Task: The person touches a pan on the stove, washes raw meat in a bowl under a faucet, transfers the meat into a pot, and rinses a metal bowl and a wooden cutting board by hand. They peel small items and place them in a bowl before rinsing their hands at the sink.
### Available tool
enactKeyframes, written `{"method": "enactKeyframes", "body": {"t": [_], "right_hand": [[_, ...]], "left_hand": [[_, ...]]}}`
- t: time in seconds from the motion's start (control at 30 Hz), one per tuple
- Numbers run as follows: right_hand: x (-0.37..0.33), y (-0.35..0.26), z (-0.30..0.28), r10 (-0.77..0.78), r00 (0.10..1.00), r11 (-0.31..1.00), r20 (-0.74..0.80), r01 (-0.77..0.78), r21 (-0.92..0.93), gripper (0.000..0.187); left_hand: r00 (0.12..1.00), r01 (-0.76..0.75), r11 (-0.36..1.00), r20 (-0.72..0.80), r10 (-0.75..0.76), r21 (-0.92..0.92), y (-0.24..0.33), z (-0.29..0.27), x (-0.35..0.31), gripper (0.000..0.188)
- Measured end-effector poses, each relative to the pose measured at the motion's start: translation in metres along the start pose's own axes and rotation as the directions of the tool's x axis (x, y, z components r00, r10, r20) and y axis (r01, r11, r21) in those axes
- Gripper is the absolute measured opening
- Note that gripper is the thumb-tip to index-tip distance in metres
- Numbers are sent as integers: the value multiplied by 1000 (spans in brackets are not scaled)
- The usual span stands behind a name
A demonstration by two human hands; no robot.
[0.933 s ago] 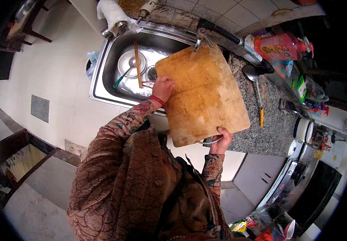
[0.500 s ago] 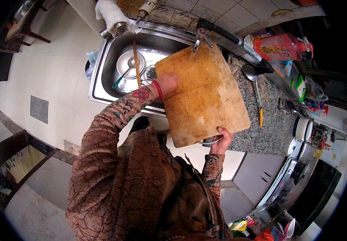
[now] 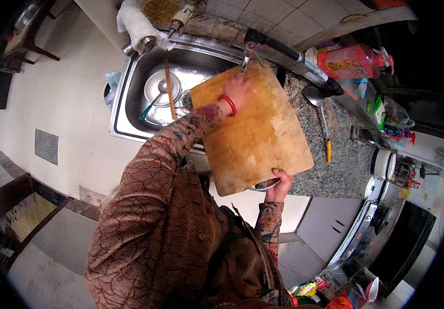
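Observation:
A large, worn wooden cutting board [image 3: 268, 136] lies tilted over the right end of the sink, its far corner beneath the tap [image 3: 249, 50]. My left hand [image 3: 238, 91], with a red bracelet at the wrist, lies on the board's upper part near the tap. Its fingers look stretched out, slightly blurred by motion. Gripping the near edge is my right hand [image 3: 279, 186], thumb on top and the other fingers underneath, mostly hidden. A curved metal rim [image 3: 264, 186] shows below the board beside that hand; the rest of it is covered.
In the steel sink [image 3: 124, 116] are a white bowl [image 3: 152, 85], a spoon with a green handle [image 3: 149, 109] and wooden chopsticks [image 3: 169, 90]. A yellow-handled ladle [image 3: 328, 149] lies on the speckled counter [image 3: 304, 177]. Behind stands a red pump bottle [image 3: 350, 62].
My left hand has slid across the board, away from its left edge toward the tap. My right hand keeps its grip on the near edge.

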State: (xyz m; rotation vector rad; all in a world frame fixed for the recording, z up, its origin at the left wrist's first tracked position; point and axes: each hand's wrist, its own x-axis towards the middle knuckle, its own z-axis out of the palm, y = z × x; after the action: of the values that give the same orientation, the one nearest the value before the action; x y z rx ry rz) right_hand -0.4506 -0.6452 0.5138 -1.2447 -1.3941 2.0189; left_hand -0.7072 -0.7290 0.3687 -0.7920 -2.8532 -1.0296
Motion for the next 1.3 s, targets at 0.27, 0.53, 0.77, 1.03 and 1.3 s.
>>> {"method": "enactKeyframes", "body": {"t": [0.27, 0.53, 0.77, 1.03, 1.3], "right_hand": [[0, 3, -9, -62, 997, 995, 45, 58, 86, 46], [-8, -3, 9, -103, 995, 992, 6, 102, 76, 37], [-2, -3, 0, -52, 999, 999, -12, 52, 4, 31], [-4, -8, 4, -139, 990, 990, -2, 139, -30, 35], [-1, 4, 2, -144, 990, 988, -5, 144, 46, 33]], "left_hand": [[939, -238, 966, 229, 256, -104, 76, -29, -21, 68], [903, 404, 905, 218, -371, -135, -50, -10, 5, 62], [950, 201, 979, 233, -206, 46, 27, -12, -49, 65], [982, -81, 990, 159, 98, -112, 60, -20, -40, 60], [996, 83, 937, 63, -66, -339, 14, -4, -30, 49]]}}
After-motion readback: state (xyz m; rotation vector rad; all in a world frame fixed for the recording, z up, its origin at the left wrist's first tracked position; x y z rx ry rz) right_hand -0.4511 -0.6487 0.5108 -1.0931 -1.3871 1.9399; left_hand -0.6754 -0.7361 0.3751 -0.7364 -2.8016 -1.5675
